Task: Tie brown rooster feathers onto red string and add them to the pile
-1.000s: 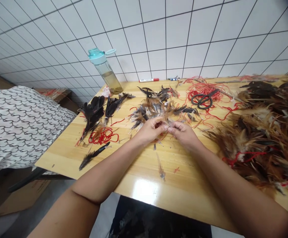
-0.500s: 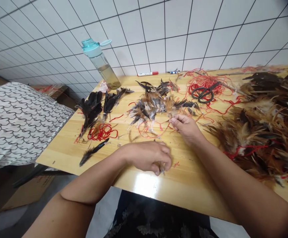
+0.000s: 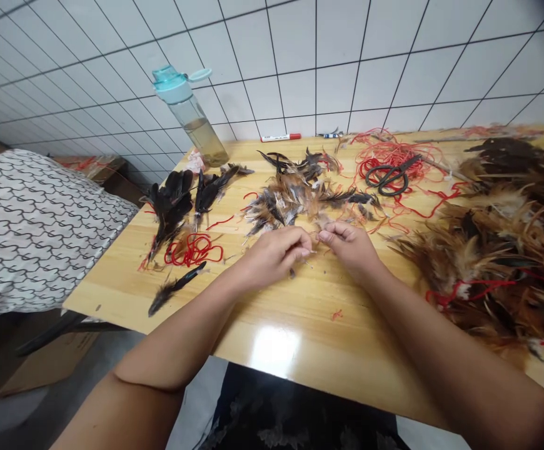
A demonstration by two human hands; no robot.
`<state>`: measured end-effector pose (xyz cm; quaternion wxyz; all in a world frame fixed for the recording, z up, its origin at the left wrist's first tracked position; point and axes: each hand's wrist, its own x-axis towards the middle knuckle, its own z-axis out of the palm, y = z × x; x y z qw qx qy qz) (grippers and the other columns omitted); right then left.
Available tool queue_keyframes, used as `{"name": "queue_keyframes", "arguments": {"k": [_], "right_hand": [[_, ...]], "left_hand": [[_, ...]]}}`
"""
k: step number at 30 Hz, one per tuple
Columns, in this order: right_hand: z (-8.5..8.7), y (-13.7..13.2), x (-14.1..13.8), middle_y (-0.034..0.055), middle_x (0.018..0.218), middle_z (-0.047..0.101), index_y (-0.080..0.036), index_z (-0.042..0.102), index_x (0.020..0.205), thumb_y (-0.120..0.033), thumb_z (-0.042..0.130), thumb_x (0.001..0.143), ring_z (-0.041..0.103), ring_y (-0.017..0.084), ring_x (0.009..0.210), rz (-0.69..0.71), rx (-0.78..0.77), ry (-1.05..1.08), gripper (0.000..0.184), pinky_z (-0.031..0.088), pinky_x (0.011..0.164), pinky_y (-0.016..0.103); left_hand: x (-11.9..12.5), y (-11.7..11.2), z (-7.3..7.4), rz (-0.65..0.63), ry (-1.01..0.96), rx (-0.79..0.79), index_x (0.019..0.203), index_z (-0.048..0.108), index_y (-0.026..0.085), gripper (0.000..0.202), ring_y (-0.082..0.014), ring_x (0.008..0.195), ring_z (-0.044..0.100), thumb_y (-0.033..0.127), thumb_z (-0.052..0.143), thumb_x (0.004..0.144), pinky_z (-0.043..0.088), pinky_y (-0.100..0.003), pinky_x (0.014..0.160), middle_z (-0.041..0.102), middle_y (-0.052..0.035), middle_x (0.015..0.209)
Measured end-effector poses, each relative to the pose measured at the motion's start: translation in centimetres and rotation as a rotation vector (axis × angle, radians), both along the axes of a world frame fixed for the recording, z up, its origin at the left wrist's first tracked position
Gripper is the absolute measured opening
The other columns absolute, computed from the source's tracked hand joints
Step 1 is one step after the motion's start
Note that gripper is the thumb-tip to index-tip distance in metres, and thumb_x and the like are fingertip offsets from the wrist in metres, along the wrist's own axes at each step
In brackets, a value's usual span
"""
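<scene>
My left hand point(image 3: 274, 256) and my right hand point(image 3: 349, 245) face each other above the wooden table point(image 3: 295, 306). Fingers shut, my left hand pinches a small feather point(image 3: 310, 252), with its pale quill showing past the fingertips. My right fingertips pinch a thin strand point(image 3: 322, 238), too fine to tell whether it is thread or quill. Just beyond both hands lies a loose pile of brown and cream feathers point(image 3: 291, 201). A tangle of red thread point(image 3: 193, 251) lies left of my left hand.
Black feathers point(image 3: 171, 209) lie at the left. Black scissors point(image 3: 387, 176) rest on red thread point(image 3: 396, 153), beside a heap of brown feathers point(image 3: 488, 262). A water bottle point(image 3: 197, 122) and marker point(image 3: 280, 137) stand by the tiled wall point(image 3: 347, 69). Patterned bedding point(image 3: 32, 231) lies left.
My left hand has moved up from the table's front edge to beside my right hand, bringing the small feather with it. My right hand has shifted little.
</scene>
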<state>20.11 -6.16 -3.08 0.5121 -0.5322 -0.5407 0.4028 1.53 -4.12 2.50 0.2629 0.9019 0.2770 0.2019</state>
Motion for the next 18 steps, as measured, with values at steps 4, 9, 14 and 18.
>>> {"name": "queue_keyframes", "arguments": {"k": [4, 9, 14, 18], "right_hand": [[-0.3, 0.0, -0.1, -0.0004, 0.062, 0.053, -0.019, 0.059, 0.06, -0.03, 0.06, 0.072, 0.049, 0.015, 0.065, -0.001, 0.049, -0.154, 0.016, 0.039, 0.068, 0.029], [-0.6, 0.0, -0.2, 0.0002, 0.064, 0.056, -0.019, 0.061, 0.061, -0.027, 0.061, 0.073, 0.052, 0.015, 0.066, 0.018, 0.073, -0.214, 0.014, 0.04, 0.068, 0.028], [-0.5, -0.1, -0.3, 0.0, 0.066, 0.057, -0.019, 0.062, 0.061, -0.024, 0.063, 0.074, 0.053, 0.015, 0.067, 0.04, 0.069, -0.243, 0.014, 0.04, 0.068, 0.028], [-0.5, 0.0, -0.3, -0.0002, 0.065, 0.056, -0.019, 0.061, 0.059, -0.021, 0.063, 0.074, 0.053, 0.014, 0.066, 0.093, 0.067, -0.262, 0.016, 0.04, 0.067, 0.027]], "left_hand": [[-0.2, 0.4, -0.8, 0.121, -0.017, 0.219, 0.083, 0.058, 0.015, 0.012, -0.0127, 0.076, 0.057, 0.016, 0.049, 0.091, 0.042, -0.024, 0.07, 0.063, -0.0025, 0.08], [-0.1, 0.4, -1.7, 0.105, 0.013, 0.284, 0.09, 0.06, 0.015, 0.013, -0.0143, 0.081, 0.059, 0.017, 0.048, 0.092, 0.045, -0.026, 0.073, 0.064, -0.0049, 0.086], [0.1, 0.5, -2.2, 0.105, 0.047, 0.357, 0.089, 0.06, 0.015, 0.017, -0.0148, 0.078, 0.057, 0.018, 0.044, 0.093, 0.045, -0.027, 0.072, 0.062, -0.0052, 0.083], [0.1, 0.5, -2.6, 0.094, 0.051, 0.383, 0.087, 0.059, 0.016, 0.019, -0.0147, 0.079, 0.057, 0.02, 0.042, 0.094, 0.045, -0.027, 0.073, 0.061, -0.0049, 0.082]]}}
